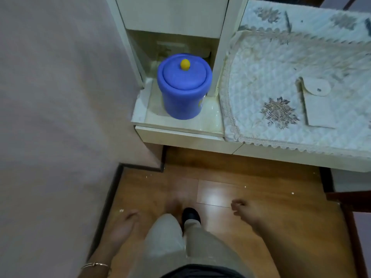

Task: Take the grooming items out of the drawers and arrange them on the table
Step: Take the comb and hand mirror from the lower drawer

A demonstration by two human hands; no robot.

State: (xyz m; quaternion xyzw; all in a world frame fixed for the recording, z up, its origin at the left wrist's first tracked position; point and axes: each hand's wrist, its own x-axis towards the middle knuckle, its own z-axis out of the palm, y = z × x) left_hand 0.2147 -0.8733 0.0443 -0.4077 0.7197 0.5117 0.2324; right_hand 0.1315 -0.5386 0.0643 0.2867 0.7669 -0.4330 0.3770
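Observation:
I stand facing a white dressing table (180,135) whose top carries a quilted cream cloth (261,77) with grey flower embroidery. No grooming items or open drawers show. My left hand (122,227) hangs low over the wooden floor, fingers relaxed and holding nothing, with a thin bracelet on its wrist. At the lower right, my right hand (244,209) is also low with loosely curled fingers and nothing in it. Both hands are well below and in front of the table's edge.
A blue lidded bin (183,87) with a yellow knob stands on the table's glossy left corner, under a white cabinet (172,15). A pale wall (50,97) runs along the left. A dark chair edge (349,203) sits at the right. My legs and a dark shoe (190,215) are below.

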